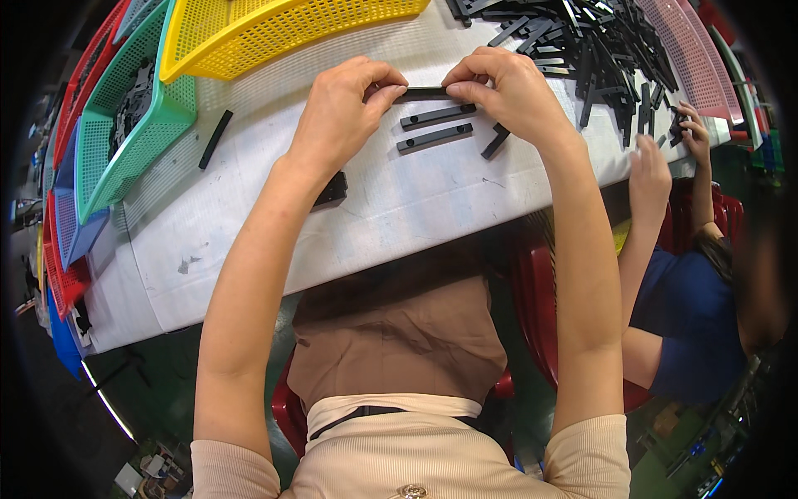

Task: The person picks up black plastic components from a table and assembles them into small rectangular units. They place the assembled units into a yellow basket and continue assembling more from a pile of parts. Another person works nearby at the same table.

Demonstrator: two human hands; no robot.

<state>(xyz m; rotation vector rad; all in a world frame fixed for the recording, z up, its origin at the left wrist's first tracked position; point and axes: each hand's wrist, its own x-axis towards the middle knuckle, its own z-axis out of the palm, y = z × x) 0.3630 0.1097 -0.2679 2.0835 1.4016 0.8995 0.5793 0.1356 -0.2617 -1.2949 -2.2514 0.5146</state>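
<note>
Left hand: the left hand point(341, 104) rests on the white table point(249, 216) and pinches the left end of a black strip point(426, 93) between thumb and fingers. The grip is narrow and closed on the strip.
Right hand: the right hand point(511, 87) pinches the right end of the same strip in the same way, so the piece is carried at both ends and stays level just above the cloth.
Black strip: it lies across, between the two hands, at the far side of the table middle. Holding it by the ends leaves its middle free to see.
Two strips below: two more strips point(436, 126) lie flat and parallel, just near of the held one, one behind the other. I judge they are laid in a row so that they stay in order.
Small pieces: one short black piece point(495, 141) lies tilted at the right of the row, under the right wrist. Another black piece point(332, 190) lies beside the left forearm, and one single strip point(215, 139) lies apart at the left.
Pile: a big heap of black strips point(590, 50) is at the far right, within easy reach of the right hand.
Baskets: a yellow basket point(249, 33) and a green basket point(125, 141) stand at the far left; the green one has dark parts inside.
Other person: a co-worker in a blue shirt point(690, 316) sits at the right, with hands at the table edge near the pile.
</note>
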